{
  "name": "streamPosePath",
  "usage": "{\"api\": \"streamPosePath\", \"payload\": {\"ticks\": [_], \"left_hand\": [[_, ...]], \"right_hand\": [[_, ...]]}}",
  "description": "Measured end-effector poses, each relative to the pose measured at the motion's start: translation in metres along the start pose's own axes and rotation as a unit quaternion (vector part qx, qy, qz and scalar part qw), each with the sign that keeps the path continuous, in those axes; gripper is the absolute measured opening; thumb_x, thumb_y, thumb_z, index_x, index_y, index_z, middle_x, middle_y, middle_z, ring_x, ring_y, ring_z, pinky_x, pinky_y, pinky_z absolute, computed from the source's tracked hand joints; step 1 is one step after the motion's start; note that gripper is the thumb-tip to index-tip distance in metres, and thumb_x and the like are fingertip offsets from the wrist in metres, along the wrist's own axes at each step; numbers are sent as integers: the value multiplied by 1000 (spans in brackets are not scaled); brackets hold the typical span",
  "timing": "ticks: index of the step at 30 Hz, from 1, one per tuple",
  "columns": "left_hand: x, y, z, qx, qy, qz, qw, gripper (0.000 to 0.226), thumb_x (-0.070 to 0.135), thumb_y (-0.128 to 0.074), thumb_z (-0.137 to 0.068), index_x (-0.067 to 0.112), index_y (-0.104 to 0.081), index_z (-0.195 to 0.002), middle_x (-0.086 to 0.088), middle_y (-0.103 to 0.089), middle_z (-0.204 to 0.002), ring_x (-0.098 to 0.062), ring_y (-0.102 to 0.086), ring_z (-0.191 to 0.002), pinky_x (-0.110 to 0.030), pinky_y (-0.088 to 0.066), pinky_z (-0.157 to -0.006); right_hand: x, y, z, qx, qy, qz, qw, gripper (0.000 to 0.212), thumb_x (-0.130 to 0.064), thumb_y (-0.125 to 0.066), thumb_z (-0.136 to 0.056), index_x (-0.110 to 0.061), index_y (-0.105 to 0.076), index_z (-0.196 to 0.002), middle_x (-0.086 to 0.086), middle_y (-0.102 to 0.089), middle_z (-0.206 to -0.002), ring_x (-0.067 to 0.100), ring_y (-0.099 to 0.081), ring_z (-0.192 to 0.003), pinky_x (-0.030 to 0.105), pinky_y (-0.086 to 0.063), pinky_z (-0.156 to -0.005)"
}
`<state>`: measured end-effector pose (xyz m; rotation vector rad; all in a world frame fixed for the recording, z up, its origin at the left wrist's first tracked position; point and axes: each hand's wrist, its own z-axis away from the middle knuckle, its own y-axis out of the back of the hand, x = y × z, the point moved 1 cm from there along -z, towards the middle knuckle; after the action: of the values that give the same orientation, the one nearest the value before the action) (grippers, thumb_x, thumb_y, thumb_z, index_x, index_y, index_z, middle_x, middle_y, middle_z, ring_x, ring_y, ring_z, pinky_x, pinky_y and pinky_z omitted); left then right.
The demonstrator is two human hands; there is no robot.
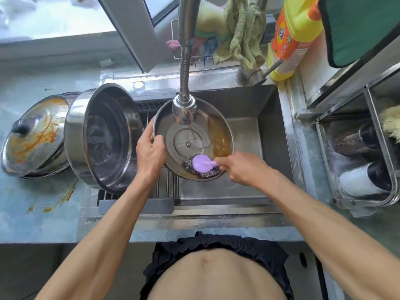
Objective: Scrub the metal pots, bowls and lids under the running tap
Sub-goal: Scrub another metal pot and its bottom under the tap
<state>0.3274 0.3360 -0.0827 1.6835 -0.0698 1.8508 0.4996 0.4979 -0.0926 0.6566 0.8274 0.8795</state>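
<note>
A round metal lid lies upturned over the sink, its inside facing me, with brown greasy water pooled on its right side. My left hand grips the lid's left rim. My right hand holds the purple handle of a steel-wool scrubber, which presses on the lid's near inner edge. The tap head hangs over the lid and a thin stream falls on its centre. A large metal pot lies tilted on its side on the rack at the left. Beyond it sits a second pot with an orange-stained lid.
The steel sink basin opens to the right of the lid. A yellow detergent bottle and a green cloth stand behind the sink. At the right is a metal tray of cups. Orange smears mark the counter at the left.
</note>
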Motion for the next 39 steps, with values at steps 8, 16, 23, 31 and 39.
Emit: {"api": "streamPosePath", "payload": {"ticks": [8,16,23,31,39], "left_hand": [[-9,-22,17,-16,70,36,997,45,1,-46,-99,25,-65,-133,17,-70,-75,3,-59,-69,-17,-51,-69],[-15,0,13,-5,55,50,997,61,-2,-43,-90,32,-65,-136,-1,-55,-76,-18,-44,-66,-29,-41,-61],[-8,-13,8,38,58,27,997,61,1,-42,-91,41,-66,-130,18,-39,-49,-4,-29,-45,-20,-31,-44],[-6,-30,25,-47,46,27,997,60,17,-47,-88,61,-61,-127,3,-54,-63,-20,-41,-61,-38,-42,-60],[3,-19,27,-4,44,30,999,65,10,-47,-89,55,-59,-133,0,-35,-59,-17,-31,-52,-25,-32,-50]], "right_hand": [[-32,18,-39,119,-4,-25,993,25,-25,-43,-102,-29,-58,-122,5,-64,-86,29,-61,-73,37,-44,-58],[9,16,-53,59,-148,18,987,33,-14,-41,-97,-20,-59,-125,13,-64,-117,37,-63,-104,39,-46,-79],[-12,4,-11,-65,-108,-79,989,20,-21,-50,-97,-22,-57,-79,6,-63,-92,29,-62,-85,30,-42,-64],[-36,10,-30,100,-85,-140,981,19,-24,-45,-102,-21,-63,-109,8,-65,-96,32,-64,-90,38,-44,-66],[17,-9,-25,43,-207,-102,972,24,-16,-48,-95,-16,-65,-111,13,-64,-108,35,-63,-94,36,-46,-73]]}}
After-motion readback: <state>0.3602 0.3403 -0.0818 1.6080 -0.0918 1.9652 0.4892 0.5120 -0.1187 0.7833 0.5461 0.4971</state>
